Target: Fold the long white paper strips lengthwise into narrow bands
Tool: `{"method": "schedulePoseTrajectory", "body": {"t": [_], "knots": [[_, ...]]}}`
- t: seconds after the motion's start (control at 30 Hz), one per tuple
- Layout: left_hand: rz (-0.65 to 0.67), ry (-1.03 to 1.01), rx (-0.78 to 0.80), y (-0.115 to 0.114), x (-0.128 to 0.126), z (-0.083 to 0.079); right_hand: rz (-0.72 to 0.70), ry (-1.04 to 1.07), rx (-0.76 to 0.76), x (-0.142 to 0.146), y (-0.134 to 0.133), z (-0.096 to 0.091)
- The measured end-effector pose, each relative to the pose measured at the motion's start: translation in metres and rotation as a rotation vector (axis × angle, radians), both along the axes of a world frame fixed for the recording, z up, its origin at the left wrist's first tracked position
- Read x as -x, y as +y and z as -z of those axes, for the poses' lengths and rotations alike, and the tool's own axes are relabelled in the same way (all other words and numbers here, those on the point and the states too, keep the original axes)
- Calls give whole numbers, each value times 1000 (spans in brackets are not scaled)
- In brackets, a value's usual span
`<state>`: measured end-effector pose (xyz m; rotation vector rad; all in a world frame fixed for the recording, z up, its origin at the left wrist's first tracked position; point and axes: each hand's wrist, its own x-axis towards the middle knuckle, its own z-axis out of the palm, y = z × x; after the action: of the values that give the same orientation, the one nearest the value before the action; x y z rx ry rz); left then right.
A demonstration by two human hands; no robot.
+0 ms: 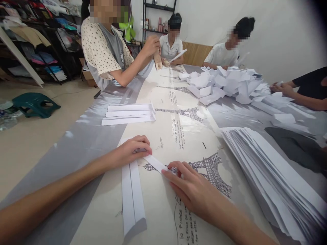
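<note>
Between my hands a narrow folded paper strip runs slantwise over the printed table cover. My left hand pinches its upper end between thumb and fingers. The lower end is under the fingers of my right hand, which are bent and pressed on it. Just below my left hand lie long white paper strips, side by side, with their near end curling up. Farther off, several folded strips lie in a row on the left of the cover. At the right rests a thick stack of white paper sheets.
The table cover carries Eiffel Tower drawings. A big heap of folded papers covers the far right, with a dark cloth nearer. People sit around the table; one person at the left holds a wooden block. A green stool stands left.
</note>
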<state>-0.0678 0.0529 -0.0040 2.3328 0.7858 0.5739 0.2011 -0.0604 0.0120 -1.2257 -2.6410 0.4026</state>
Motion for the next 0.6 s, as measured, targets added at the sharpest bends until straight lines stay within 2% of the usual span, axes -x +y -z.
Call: {"method": "schedulePoseTrajectory", "body": {"t": [0.13, 0.23, 0.6], "knots": [[3, 27, -7, 0, 0, 1, 121, -8, -1, 3, -4, 4], [8, 31, -14, 0, 1, -1, 150, 16, 17, 3, -4, 5], [52, 105, 40, 2, 5, -2, 313, 149, 210, -2, -1, 6]]}}
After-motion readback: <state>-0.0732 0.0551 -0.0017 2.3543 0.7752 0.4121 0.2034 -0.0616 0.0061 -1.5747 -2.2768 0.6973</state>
